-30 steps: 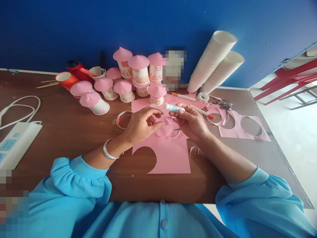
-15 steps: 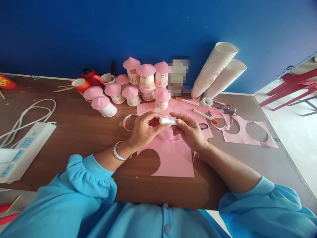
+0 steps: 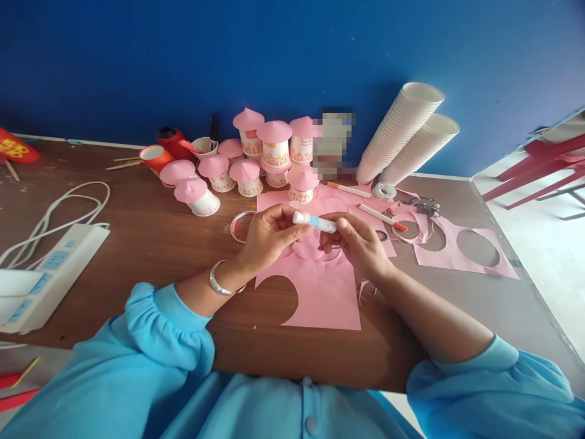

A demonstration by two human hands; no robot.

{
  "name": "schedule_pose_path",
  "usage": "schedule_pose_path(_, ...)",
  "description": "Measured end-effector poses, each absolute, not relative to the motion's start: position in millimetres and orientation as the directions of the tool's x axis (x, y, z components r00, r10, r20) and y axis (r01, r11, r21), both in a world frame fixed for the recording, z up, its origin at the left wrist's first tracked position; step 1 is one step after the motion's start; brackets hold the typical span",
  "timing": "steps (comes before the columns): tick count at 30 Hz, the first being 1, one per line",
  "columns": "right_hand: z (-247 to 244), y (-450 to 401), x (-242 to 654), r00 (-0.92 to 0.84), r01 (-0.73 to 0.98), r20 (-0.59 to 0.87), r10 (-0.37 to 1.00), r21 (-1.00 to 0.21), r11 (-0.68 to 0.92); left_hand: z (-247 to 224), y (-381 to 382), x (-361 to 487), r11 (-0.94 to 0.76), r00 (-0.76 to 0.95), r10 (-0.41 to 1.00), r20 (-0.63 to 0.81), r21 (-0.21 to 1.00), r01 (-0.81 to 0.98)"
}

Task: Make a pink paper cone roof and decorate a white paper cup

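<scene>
A small white tube with a blue label (image 3: 315, 222) lies nearly level between my two hands. My left hand (image 3: 270, 239) pinches its capped left end between thumb and fingers. At the right end, my right hand (image 3: 361, 242) grips it with thumb and fingers. Beneath the hands is a pink paper sheet (image 3: 326, 299) with a round cut-out on its left edge. Behind them stand several decorated paper cups with pink cone tops, among them a front one (image 3: 300, 183).
Two tall stacks of white cups (image 3: 397, 134) lean on the blue wall. Pink paper with round holes (image 3: 464, 268) lies right, near markers (image 3: 382, 216) and a tape roll (image 3: 384, 191). A power strip (image 3: 59, 274) is at left, an orange cup (image 3: 153, 160) at back left.
My right hand has shifted slightly right along the tube, and more of the tube and its blue label shows. The whole view has shifted slightly.
</scene>
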State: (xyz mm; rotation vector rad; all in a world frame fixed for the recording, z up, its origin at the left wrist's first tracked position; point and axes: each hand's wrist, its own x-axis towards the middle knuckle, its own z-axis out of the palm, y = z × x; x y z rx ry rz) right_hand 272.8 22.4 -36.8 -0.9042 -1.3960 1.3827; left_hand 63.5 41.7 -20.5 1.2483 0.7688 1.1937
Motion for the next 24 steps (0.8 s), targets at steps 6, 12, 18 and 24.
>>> schedule_pose_path(6,-40.1,24.4,269.6,-0.178,-0.221,0.08,0.981,-0.974,0.04,-19.4,42.4,60.2,-0.229,0.267,0.926,0.266,0.96,-0.162)
schedule_pose_path(12,-40.4,25.0,267.9,-0.101,-0.152,0.122,0.987,-0.983,0.106,-22.8,44.0,59.6,-0.2,0.265,0.933,0.242,0.964,-0.174)
schedule_pose_path(18,-41.3,28.6,273.0,-0.271,-0.283,-0.04,0.962,-0.952,-0.12,-23.3,43.8,60.2,-0.199,0.269,0.931,0.245,0.962,-0.188)
schedule_pose_path(24,-39.2,23.9,269.5,-0.092,-0.175,0.097,0.991,-0.981,0.08,-21.4,43.4,61.8,-0.166,0.268,0.94,0.211,0.969,-0.182)
